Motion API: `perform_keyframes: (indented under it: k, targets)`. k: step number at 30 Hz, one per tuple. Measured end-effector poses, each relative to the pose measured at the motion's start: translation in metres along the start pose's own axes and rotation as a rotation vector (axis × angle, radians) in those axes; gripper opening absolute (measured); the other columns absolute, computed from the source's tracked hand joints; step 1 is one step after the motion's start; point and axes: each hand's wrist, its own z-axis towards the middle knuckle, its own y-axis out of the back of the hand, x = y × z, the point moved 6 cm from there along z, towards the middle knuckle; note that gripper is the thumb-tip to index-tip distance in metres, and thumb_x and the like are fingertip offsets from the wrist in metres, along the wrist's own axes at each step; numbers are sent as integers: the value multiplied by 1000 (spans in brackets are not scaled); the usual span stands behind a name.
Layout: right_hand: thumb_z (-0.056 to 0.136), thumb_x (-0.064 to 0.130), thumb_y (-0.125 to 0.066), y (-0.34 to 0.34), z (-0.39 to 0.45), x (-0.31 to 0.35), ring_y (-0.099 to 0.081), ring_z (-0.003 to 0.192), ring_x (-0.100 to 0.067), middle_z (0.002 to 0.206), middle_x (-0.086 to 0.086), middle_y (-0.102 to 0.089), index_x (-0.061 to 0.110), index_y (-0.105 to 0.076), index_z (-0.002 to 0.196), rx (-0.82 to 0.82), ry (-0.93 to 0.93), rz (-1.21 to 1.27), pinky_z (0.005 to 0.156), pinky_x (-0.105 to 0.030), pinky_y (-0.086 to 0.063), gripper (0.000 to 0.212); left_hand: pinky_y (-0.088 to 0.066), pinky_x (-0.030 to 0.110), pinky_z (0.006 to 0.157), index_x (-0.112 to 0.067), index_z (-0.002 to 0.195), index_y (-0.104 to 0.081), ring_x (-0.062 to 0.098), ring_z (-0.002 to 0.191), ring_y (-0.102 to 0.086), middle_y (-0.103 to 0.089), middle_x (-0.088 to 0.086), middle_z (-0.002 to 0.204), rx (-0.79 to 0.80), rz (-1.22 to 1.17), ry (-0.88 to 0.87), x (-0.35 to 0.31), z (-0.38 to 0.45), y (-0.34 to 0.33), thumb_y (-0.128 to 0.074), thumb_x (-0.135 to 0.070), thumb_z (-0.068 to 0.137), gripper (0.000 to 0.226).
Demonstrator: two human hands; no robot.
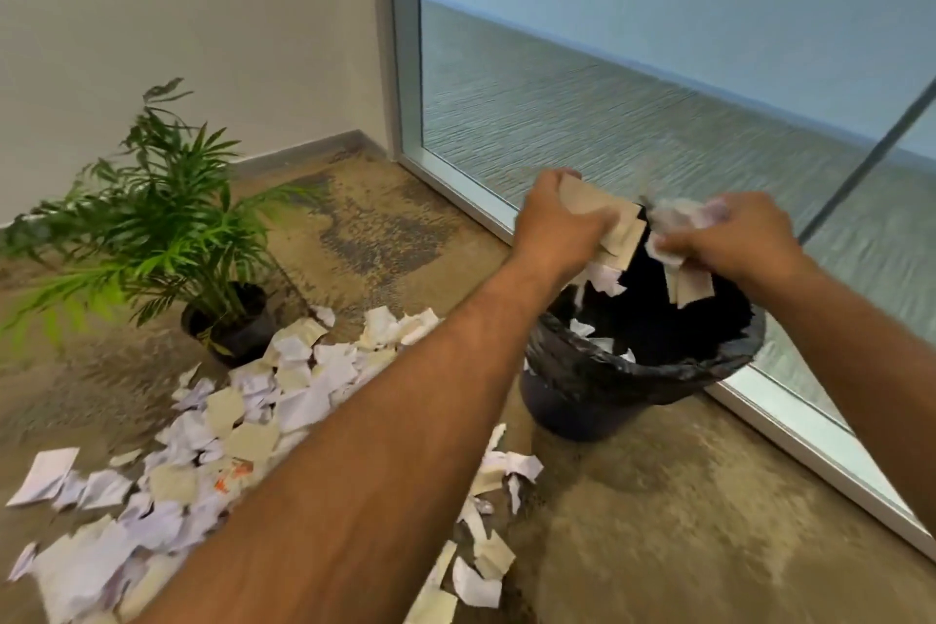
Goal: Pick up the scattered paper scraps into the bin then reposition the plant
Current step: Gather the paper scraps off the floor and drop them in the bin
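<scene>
A bin [597, 400] lined with a black bag stands on the floor beside the glass wall, with a few white scraps inside. Over its mouth my left hand [552, 228] is closed on a bunch of beige and white paper scraps [615, 231]. My right hand [744, 238] grips another crumpled bunch [678, 223], and some pieces hang or drop below both hands. Several more scraps [243, 426] lie scattered across the carpet to the left of the bin. A small palm plant [152, 223] in a black pot [235, 327] stands at the pile's far edge.
A frosted glass partition with a metal frame [790, 426] runs along the right, close behind the bin. A white wall with a grey skirting [304, 152] closes off the back left. The floor is tan patterned carpet [658, 522].
</scene>
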Motion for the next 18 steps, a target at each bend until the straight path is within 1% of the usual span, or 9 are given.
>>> perform_keyframes:
  k: [1, 2, 4, 6, 8, 10, 12, 15, 18]
  targets:
    - [54, 28, -93, -7, 5, -5, -65, 81, -25, 89, -11, -66, 15, -68, 84, 91, -54, -48, 68, -40, -57, 41, -50, 43, 100, -18, 138, -44, 26, 117, -58, -56, 10, 131, 72, 1, 41, 5, 4, -13, -72, -18, 85, 60]
    - [57, 24, -93, -17, 9, -10, -64, 93, -31, 109, -13, -64, 12, -66, 110, 203, -107, -121, 74, -46, -59, 60, -45, 40, 105, -19, 146, -36, 24, 125, -52, -49, 9, 142, 133, 19, 55, 8, 6, -19, -70, -25, 88, 67]
    - [62, 16, -89, -27, 10, -16, -57, 110, -34, 134, -11, -53, 19, -46, 140, 349, -145, -269, 79, -48, -56, 89, -42, 35, 104, -21, 148, -34, 20, 130, -48, -43, 6, 148, 189, 81, 25, 14, 6, -16, -69, -30, 89, 69]
    - [63, 13, -85, -29, 9, -8, -55, 114, -36, 135, -14, -53, 20, -45, 141, 325, -78, -396, 82, -43, -53, 88, -47, 36, 103, -20, 143, -42, 19, 124, -52, -48, 4, 143, 155, 118, -24, 19, 4, 7, -72, -29, 87, 64]
    - [63, 17, -83, -29, 1, 14, -56, 114, -40, 128, -21, -58, 16, -53, 133, 193, 112, -504, 91, -43, -48, 76, -52, 36, 97, -20, 137, -49, 17, 116, -56, -54, 2, 134, 71, 137, -68, 26, 1, 43, -74, -27, 85, 58]
    - [65, 21, -80, -37, -27, 44, -56, 112, -39, 122, -20, -61, 16, -59, 126, 74, 391, -430, 95, -43, -45, 65, -55, 34, 90, -19, 130, -55, 15, 108, -60, -60, 0, 123, -26, 187, -121, 38, -6, 83, -75, -27, 84, 51]
    - [68, 27, -76, -58, -75, 65, -58, 108, -31, 117, -11, -63, 18, -62, 119, 69, 647, -227, 94, -41, -47, 53, -56, 32, 86, -21, 120, -60, 13, 101, -63, -64, -3, 112, -100, 257, -140, 59, -23, 120, -76, -27, 82, 42]
    - [74, 40, -73, -124, -159, 55, -55, 109, -16, 119, -1, -61, 22, -60, 119, 332, 829, -211, 93, -38, -49, 51, -52, 31, 86, -26, 119, -58, 15, 103, -61, -64, -6, 114, -112, 542, -68, 119, -65, 167, -77, -41, 79, 47]
    - [72, 72, -61, -204, -239, 1, -38, 133, -16, 148, 3, -37, 37, -33, 144, 772, 690, -415, 105, -38, -41, 85, -40, 34, 99, -37, 143, -33, 24, 131, -43, -42, 1, 146, 164, 921, 145, 209, -129, 195, -75, -62, 69, 89]
